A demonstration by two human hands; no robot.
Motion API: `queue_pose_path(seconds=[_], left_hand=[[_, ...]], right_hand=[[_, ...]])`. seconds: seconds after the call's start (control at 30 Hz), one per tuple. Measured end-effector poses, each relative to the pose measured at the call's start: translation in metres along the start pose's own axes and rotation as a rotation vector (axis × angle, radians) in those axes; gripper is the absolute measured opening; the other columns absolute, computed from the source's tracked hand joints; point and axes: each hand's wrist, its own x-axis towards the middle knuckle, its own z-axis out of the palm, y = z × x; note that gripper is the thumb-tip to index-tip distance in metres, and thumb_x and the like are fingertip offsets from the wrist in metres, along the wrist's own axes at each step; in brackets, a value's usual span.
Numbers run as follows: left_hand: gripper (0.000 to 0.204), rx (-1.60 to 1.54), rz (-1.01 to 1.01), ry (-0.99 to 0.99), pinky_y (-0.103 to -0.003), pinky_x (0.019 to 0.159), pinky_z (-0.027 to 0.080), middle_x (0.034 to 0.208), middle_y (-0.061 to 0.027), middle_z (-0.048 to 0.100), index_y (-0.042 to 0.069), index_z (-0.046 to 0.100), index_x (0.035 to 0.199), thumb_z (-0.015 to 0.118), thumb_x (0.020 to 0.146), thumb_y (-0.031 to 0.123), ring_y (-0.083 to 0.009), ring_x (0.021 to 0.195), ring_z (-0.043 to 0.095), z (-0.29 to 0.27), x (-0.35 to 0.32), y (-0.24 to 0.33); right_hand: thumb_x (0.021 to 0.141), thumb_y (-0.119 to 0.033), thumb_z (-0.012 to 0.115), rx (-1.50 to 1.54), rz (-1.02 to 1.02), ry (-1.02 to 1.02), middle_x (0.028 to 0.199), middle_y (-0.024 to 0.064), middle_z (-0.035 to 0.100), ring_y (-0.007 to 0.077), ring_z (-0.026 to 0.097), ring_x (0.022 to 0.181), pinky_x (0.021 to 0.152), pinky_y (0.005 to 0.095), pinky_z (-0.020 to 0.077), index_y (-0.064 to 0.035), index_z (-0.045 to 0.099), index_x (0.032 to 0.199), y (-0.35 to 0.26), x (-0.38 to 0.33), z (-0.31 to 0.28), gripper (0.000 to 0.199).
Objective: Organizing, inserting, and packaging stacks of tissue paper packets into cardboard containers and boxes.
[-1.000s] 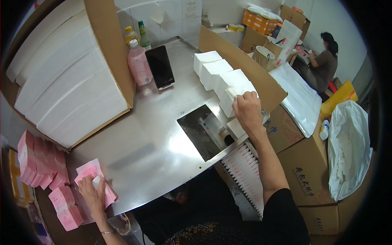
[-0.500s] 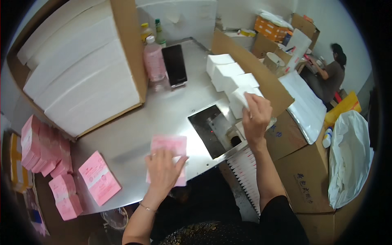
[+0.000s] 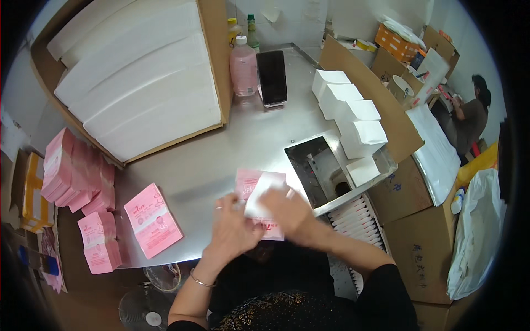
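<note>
Hands (image 3: pixel 291 214) partly hide a pink packet (image 3: pixel 248 181) and blurred white paper (image 3: pixel 257 197).

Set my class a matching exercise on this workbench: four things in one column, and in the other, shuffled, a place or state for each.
Column one
1. Left hand
2. Right hand
3. Phone
4. White paper stacks

Column two
A. Propped up beside a pink bottle
B. Has a bracelet at its wrist
C. In a row along the cardboard panel
D. Blurred, at the white paper over a pink packet

Right pairs: 1-B, 2-D, 3-A, 4-C.
</note>
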Motion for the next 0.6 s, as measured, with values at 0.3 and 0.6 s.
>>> queue_pose_path(seconds=[0.3,0.6], left_hand=[[0.076,0.284,-0.146,0.175,-0.041,0.077,0.044,0.101,-0.0156,0.056,0.005,0.045,0.144,0.075,0.075,0.02,-0.0319,0.093,0.054,0.016,0.016,0.026],[0.023,-0.11,-0.013,0.154,-0.043,0.084,0.048,0.106,-0.0135,0.063,0.007,0.067,0.103,0.068,0.08,0.005,-0.034,0.099,0.06,-0.036,-0.023,-0.009]], right_hand=[[0.085,-0.013,0.058,-0.108,0.206,0.114,0.096,0.0171,0.059,0.0346,0.059,0.098,0.105,0.0721,0.026,-0.0014,0.061,0.107,0.025,0.039,0.071,0.025],[0.086,-0.018,0.062,-0.156,0.837,-0.39,0.078,0.0234,0.066,0.0402,0.067,0.078,0.072,0.0524,0.0527,0.0001,0.067,0.083,0.105,-0.036,-0.017,0.019]])
